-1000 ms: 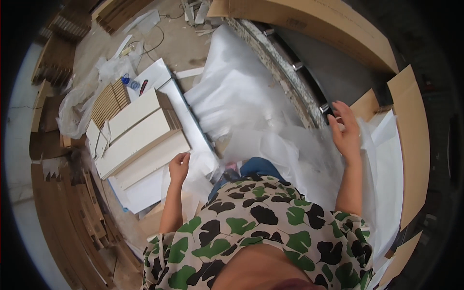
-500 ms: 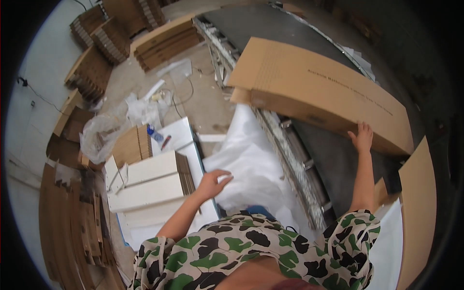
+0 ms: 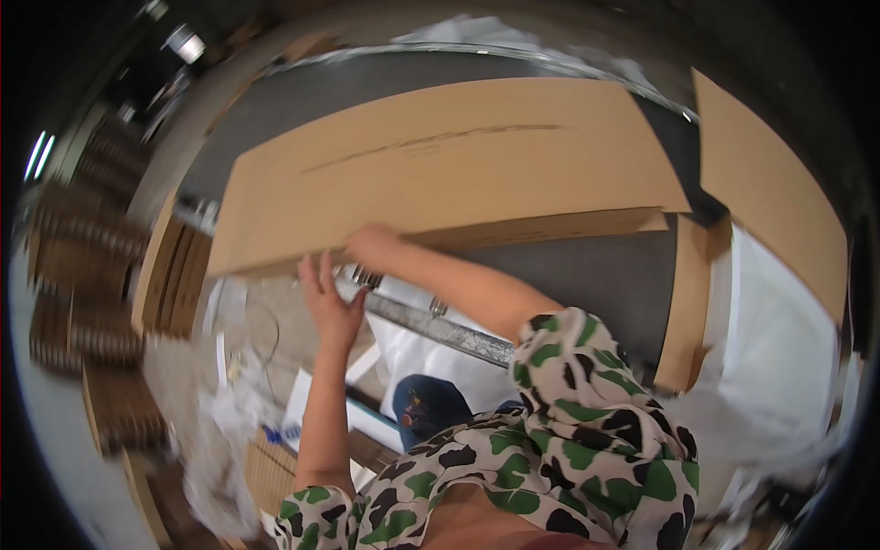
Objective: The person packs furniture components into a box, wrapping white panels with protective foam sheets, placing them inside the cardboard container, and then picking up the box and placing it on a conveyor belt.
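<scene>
Brown box lies by our spread, empty left hand. Our right hand blurs, closure and hold unclear.

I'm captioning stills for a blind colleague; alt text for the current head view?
A person's bare left hand and blurred right hand are at the near edge of a long brown cardboard box on a flat dark-grey surface; at right is an open brown cardboard carton.
</scene>
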{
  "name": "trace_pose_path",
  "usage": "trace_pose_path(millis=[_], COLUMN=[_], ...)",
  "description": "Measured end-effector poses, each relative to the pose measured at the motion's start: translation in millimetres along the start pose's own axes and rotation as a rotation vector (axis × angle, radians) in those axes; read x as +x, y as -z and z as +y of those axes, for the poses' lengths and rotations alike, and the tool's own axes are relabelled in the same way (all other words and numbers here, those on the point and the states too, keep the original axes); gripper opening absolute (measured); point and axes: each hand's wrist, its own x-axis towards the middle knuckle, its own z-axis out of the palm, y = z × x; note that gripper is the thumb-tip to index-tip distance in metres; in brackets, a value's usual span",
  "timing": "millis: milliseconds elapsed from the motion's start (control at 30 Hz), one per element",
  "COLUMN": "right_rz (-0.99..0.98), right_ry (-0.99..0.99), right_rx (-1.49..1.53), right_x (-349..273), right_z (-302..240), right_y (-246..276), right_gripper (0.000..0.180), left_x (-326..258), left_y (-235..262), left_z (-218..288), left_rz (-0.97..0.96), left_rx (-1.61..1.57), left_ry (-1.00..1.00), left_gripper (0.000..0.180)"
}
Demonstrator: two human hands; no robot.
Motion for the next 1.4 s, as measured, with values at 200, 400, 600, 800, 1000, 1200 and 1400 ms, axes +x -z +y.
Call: trace_pose_path(millis=[200, 400, 600, 800, 1000, 1200, 1400], right_rz=[0.357, 1.066, 1.655, 1.720, 1.603, 1.318, 0.988], right_ry=[0.088, -1.475, -1.117, -0.964, -1.115, -0.124, -0.247], right_rx=[0.244, -0.911, 1.514, 1.554, 1.223, 0.935, -0.896], right_x=[-26.8, -307.6, -304.1, -240.6, -265.5, -227.9, -88.7], right_z=[57.6, 107.7, 84.7, 96.8, 3.1, -11.1, 157.8], right_y=[38.7, 136.5, 60.4, 61.9, 125.9, 268.7, 335.4], right_gripper=[0.025, 0.054, 0.054, 0.028, 0.023, 0.038, 0.048], left_x=[50.0, 112.8, 162.4, 174.6, 113.1, 86.4, 82.3], left_y=[-65.5, -63.9, -69.8, -79.9, -50.0, -69.7, -74.8], left_z=[-115.6, -187.6, -295.1, -295.6, -180.0, -168.7, -176.7], left_rz=[-0.097, -0.064, -0.229, -0.309, 0.227, 0.095, -0.029], left_rx=[-0.067, -0.294, -0.376, -0.211, -0.429, -0.293, -0.139], left_ry=[-0.363, -0.561, -0.413, -0.130, 0.168, 0.410, 0.456], left_gripper=[0.052, 0.035, 0.028, 0.019, 0.055, 0.076, 0.074])
